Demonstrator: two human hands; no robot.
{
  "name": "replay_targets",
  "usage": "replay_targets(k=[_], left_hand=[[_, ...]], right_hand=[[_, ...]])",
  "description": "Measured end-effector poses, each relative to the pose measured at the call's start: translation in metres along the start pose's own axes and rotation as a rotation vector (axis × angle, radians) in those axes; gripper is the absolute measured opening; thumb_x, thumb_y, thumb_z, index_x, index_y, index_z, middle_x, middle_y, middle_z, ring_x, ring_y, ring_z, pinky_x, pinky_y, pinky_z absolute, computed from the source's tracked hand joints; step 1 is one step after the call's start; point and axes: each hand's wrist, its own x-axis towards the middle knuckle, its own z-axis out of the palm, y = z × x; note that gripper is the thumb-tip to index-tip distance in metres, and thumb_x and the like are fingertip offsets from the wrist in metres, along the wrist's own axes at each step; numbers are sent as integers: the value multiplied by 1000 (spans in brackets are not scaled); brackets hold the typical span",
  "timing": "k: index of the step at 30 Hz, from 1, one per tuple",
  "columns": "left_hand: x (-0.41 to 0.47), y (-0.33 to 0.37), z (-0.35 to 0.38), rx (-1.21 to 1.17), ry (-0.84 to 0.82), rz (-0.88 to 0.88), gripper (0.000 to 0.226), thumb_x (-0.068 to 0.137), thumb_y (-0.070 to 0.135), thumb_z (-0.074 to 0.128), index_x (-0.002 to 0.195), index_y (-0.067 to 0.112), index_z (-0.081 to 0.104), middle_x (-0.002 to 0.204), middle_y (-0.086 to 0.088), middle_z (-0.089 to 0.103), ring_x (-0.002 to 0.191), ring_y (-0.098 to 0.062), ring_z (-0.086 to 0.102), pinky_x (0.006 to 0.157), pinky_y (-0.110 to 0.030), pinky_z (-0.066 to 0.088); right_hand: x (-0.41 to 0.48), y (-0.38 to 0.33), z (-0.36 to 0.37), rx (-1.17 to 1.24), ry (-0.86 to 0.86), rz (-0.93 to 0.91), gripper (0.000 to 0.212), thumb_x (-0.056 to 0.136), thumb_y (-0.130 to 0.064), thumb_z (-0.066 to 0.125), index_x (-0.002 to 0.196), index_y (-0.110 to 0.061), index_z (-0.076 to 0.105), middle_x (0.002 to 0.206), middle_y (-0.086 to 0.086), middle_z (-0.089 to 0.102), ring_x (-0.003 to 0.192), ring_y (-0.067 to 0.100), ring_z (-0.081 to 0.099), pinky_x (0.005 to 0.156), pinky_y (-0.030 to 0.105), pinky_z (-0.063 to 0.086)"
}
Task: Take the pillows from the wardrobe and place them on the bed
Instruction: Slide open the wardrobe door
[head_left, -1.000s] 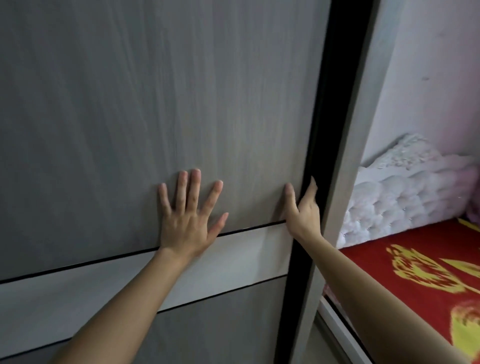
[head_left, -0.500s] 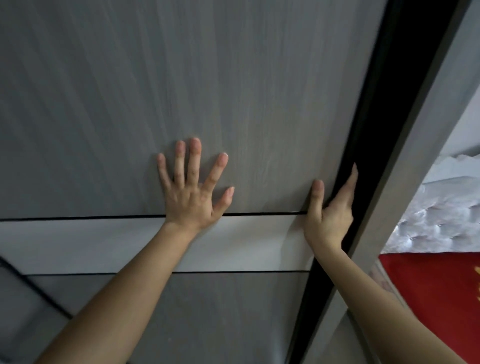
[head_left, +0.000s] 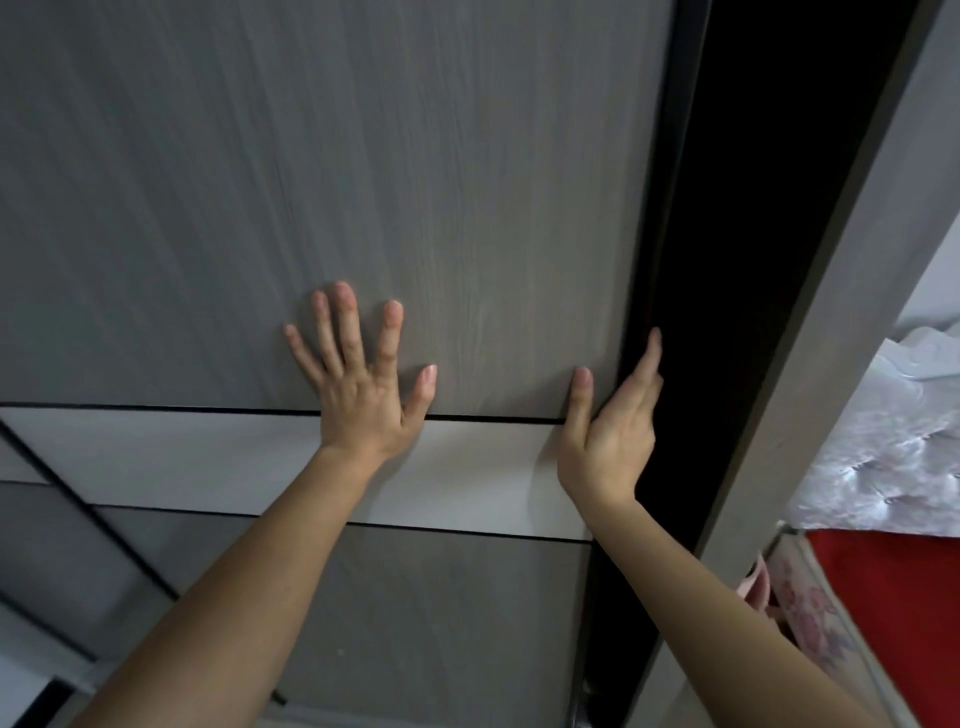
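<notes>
Door (head_left: 467, 208), stiff and probably heavy, looks best slid as held: left hand (head_left: 363, 395) spread flat on its face, right hand (head_left: 613, 431) pinching its edge; pillows hidden.

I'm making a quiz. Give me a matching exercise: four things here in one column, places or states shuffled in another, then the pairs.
1. left hand
2. right hand
3. grey wood-grain wardrobe door
4. red bed cover

A. lower right
B. partly open, dark gap beside it
C. flat on the door's face
D. on the door's right edge

Pairs: 1-C, 2-D, 3-B, 4-A
</notes>
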Motion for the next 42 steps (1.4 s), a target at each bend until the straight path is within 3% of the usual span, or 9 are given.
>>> replay_targets(k=[7,13,18,23,29,31,34,37,42], left_hand=[[-9,-40,-10,9,-52,-61,78,95,60,32,155,25,-4,162,-13,-17,149,-43,-5,113,-71,-2],[-16,-86,-18,-1,-91,-89,77,97,60,31,155,26,-6,161,-13,-19,149,-43,-6,111,-73,0],[-25,-128,-25,2,-115,-127,75,97,61,28,156,26,-4,162,-15,-14,149,-43,-3,111,-73,4],[-32,-169,-35,-17,-165,-185,71,99,58,27,156,26,-1,162,-19,-2,149,-42,-1,112,-72,6],[-46,-227,-44,6,-223,-229,70,99,55,30,156,24,2,163,-17,-4,150,-40,-3,114,-69,8],[-49,-245,-50,11,-249,-253,70,99,53,32,156,24,3,163,-18,-3,150,-39,-3,115,-67,9],[-53,-266,-59,-4,-286,-330,68,100,49,32,156,23,4,163,-20,0,150,-40,0,115,-65,17],[-56,-284,-66,-21,-316,-413,66,100,46,31,156,19,8,162,-23,3,149,-43,4,115,-61,21],[-59,-304,-73,-96,-341,-593,61,103,41,27,156,18,7,163,-18,-5,149,-41,4,116,-58,23]], right_hand=[[-19,-25,32,12,-24,-64,69,103,-38,44,157,-14,8,139,14,42,115,21,47,79,29,44],[-40,-53,61,18,-78,-83,68,104,-36,40,158,-16,4,139,15,44,107,32,60,76,31,49],[-60,-77,94,21,-88,-111,68,104,-35,39,158,-18,1,135,8,41,97,28,60,69,30,46],[-79,-102,131,17,-100,-114,68,105,-35,38,158,-18,0,140,12,39,109,32,59,78,34,49],[-106,-137,171,18,-140,-138,69,105,-30,38,158,-21,-4,147,13,36,120,36,55,88,39,51],[-114,-148,183,40,-188,-147,72,105,-27,39,156,-31,-11,156,14,29,135,36,45,100,38,44],[-123,-159,195,73,-306,-178,76,104,-27,39,151,-45,-18,164,9,19,142,34,39,104,38,41],[-128,-161,204,57,-420,-268,74,105,-25,42,154,-38,-11,164,8,22,137,35,46,100,44,51],[-133,-164,233,73,-511,-387,72,102,-25,49,157,-9,8,152,16,41,141,23,36,109,31,38]])
